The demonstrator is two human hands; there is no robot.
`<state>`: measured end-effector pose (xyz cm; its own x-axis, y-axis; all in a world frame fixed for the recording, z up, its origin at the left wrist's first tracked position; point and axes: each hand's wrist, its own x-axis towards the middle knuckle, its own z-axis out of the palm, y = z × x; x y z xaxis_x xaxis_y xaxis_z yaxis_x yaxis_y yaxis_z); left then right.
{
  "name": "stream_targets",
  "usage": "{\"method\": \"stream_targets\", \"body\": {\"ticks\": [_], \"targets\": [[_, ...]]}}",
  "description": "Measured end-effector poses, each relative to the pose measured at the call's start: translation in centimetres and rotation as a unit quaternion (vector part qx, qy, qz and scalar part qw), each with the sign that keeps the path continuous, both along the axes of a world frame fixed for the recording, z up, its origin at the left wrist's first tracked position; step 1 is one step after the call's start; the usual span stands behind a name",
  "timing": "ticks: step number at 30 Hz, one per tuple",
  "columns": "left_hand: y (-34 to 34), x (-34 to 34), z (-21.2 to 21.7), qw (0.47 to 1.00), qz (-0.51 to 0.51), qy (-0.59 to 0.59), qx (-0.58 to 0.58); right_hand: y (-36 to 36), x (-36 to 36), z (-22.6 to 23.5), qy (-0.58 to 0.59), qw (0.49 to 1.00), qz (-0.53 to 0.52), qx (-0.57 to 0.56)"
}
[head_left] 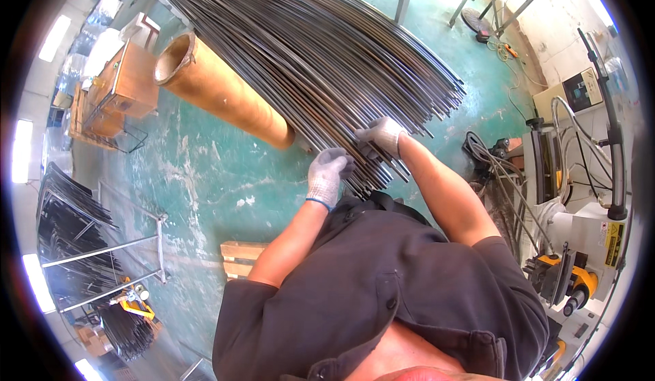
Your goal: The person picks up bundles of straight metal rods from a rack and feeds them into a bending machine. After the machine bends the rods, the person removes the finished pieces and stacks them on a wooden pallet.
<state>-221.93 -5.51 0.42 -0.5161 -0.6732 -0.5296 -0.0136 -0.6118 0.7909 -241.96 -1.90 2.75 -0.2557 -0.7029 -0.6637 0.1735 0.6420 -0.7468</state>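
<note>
**Gloved hands at the near end of a steel rod bundle**

Landmark: large bundle of long thin dark steel rods [321,60], fanned across the green painted floor [205,176] and narrowing toward the person.

- Left hand [326,175], in a grey knit work glove with a blue cuff: at the near end of the bundle, on its left edge, fingers curled down onto the rod ends; whether it clamps a rod cannot be told.
- Right hand [382,135], in a matching grey knit glove: on the bundle's right edge, just beyond the left hand, fingers closed around a few rods.
- Pale wooden pallet block [240,259]: on the floor, nearer than the bundle, to its left.
- Brown cardboard tube [225,94], wide and long: lying under the bundle's left side, open end away.
- Grey and yellow machine [580,244] with cables: right of the bundle.
- Metal rack of dark rods [75,210]: well left of the bundle.
</note>
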Motion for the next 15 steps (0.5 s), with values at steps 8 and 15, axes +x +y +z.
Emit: {"method": "stream_targets", "body": {"ticks": [8, 15], "targets": [[-0.3, 1.2, -1.3, 1.000, 0.007, 0.015, 0.011, -0.5, -0.3, 0.6, 0.185, 0.976, 0.097, 0.057], [-5.0, -3.9, -4.0, 0.992, 0.000, 0.068, 0.110, 5.7, 1.0, 4.3, 0.341, 0.906, 0.221, 0.117]]}}
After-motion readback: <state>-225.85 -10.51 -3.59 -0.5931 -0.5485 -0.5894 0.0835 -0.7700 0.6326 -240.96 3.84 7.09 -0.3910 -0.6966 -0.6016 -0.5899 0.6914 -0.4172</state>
